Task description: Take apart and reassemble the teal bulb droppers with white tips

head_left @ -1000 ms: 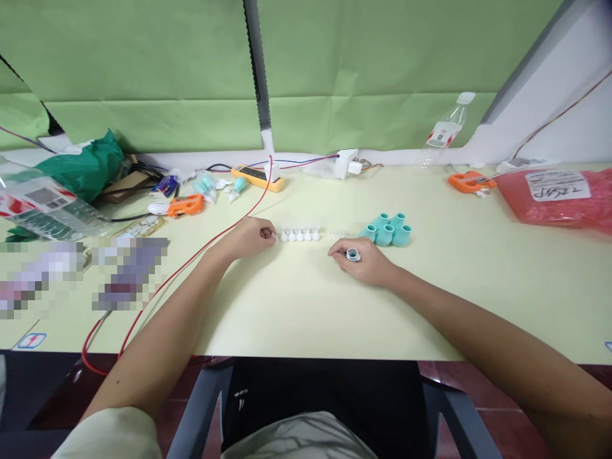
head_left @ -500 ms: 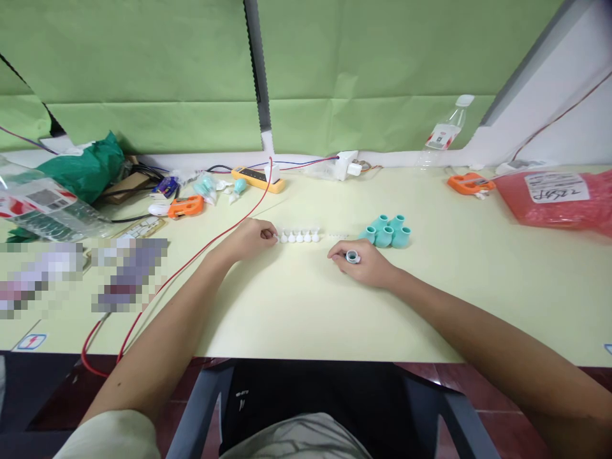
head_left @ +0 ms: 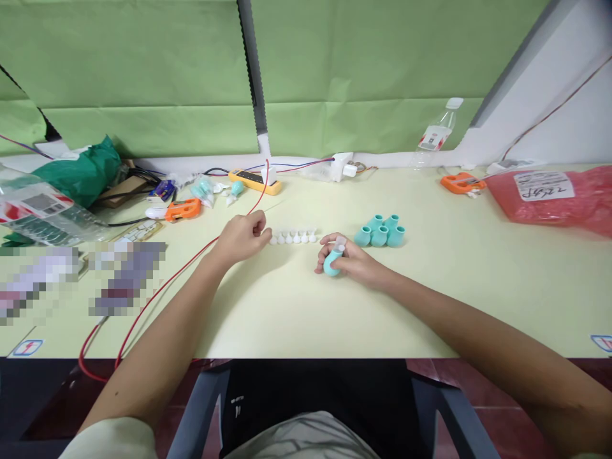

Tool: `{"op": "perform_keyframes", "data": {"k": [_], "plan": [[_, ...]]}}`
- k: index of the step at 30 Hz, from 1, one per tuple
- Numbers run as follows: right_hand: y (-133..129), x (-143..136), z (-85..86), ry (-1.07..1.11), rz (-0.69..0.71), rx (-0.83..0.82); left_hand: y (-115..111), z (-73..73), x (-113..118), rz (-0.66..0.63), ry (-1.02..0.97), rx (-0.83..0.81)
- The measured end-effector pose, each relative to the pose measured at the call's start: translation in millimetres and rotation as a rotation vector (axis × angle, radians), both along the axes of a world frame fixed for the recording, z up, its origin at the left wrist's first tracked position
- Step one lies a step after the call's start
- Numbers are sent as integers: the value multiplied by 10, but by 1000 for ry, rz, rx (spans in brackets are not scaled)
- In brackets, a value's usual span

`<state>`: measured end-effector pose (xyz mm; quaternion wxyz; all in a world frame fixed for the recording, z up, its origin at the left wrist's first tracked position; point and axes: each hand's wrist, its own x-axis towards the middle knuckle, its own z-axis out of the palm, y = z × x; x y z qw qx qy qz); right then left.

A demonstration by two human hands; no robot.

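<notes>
My right hand (head_left: 351, 260) grips a teal rubber bulb (head_left: 331, 264) with a rounded bottom. A small translucent piece (head_left: 340, 244) sits at the bulb's neck, though I cannot tell whether it is inside or only against it. To the left, my left hand (head_left: 243, 237) has its thumb and curled index finger apart, with nothing visible between them. Its thumb tip is beside the left end of a row of small white round-ended pieces (head_left: 296, 237). Right of my right hand, several more teal bulbs (head_left: 379, 236) stand together, open necks up.
A red cable (head_left: 191, 258) runs across the table under my left forearm. Behind are a yellow multimeter-like device (head_left: 268, 185), an orange tool (head_left: 184, 209) and a white plug-like part (head_left: 343, 167). A red plastic package (head_left: 549, 204) and another orange tool (head_left: 462, 183) lie right.
My right hand has turned the bulb, so its rounded body now shows instead of its open mouth. The left thumb and fingers have parted at the row's left end.
</notes>
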<state>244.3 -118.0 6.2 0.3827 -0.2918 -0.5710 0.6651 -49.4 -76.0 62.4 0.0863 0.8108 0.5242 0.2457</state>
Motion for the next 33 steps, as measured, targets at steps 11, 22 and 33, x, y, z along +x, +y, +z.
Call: {"op": "perform_keyframes", "data": {"k": [11,22,33], "plan": [[-21,-62,12,-34,71,51,-430,-345,817,-412,-292,110],[-41,-25,33,-134,70,147,-495,-233,851,-344,-655,-315],[-58,-19,81,-150,108,83,-531,-260,825,-324,-592,-297]]}}
